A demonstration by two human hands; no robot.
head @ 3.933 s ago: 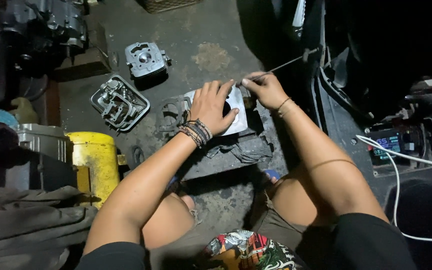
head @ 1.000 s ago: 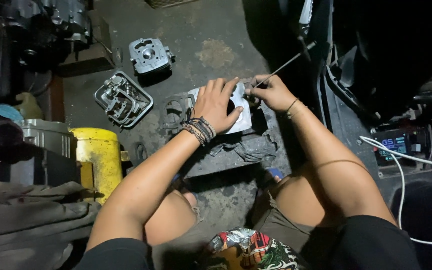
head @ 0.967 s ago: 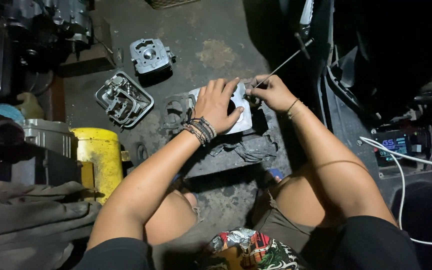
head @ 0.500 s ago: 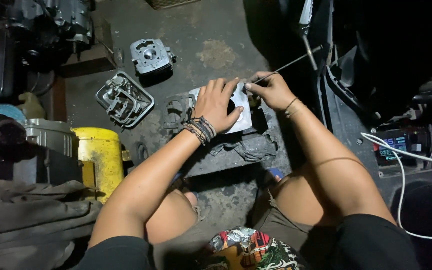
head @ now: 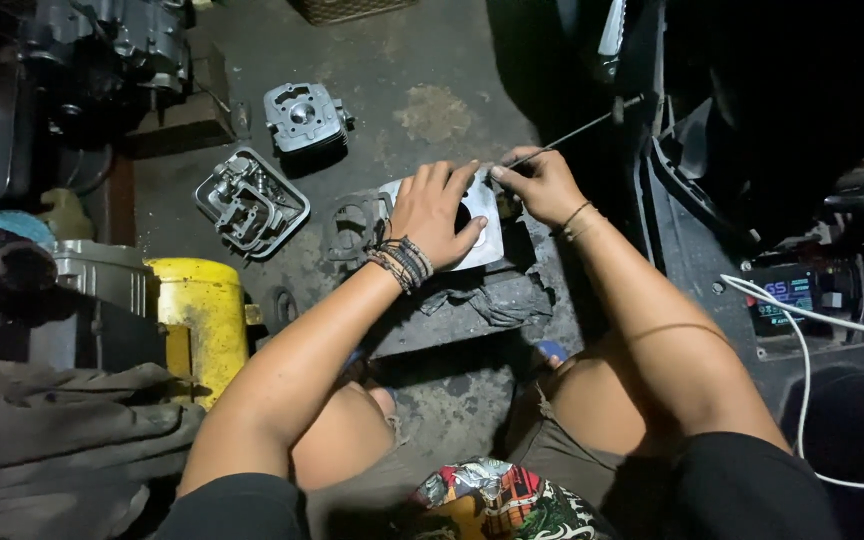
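Left hand (head: 437,212) spread flat, fingers (head: 422,185) wide open and pressing down on a pale flat plate (head: 480,232), palm covering most of it. Wrist stacked with dark bracelets, forearm running in from about 7 o'clock. Right hand (head: 542,185) just at 3 o'clock of the left one, fingers pinched closed around a thin metal rod (head: 572,135), tip of it down at the plate's edge, rest of it slanting off toward 2 o'clock. Right wrist bent, forearm coming up from 5 o'clock, thin band on the wrist.

Plate sitting on a dark greasy block (head: 452,310) with a rag bunched at its front, all low on the concrete floor (head: 432,70) between the knees. At 10 o'clock of the hands, an open metal engine cover (head: 250,200), and past it at 11 o'clock a finned engine part (head: 302,115). Yellow can (head: 197,310) off at 8 o'clock. White cable (head: 802,330) looping away at 4 o'clock, beside a small lit screen (head: 787,295).
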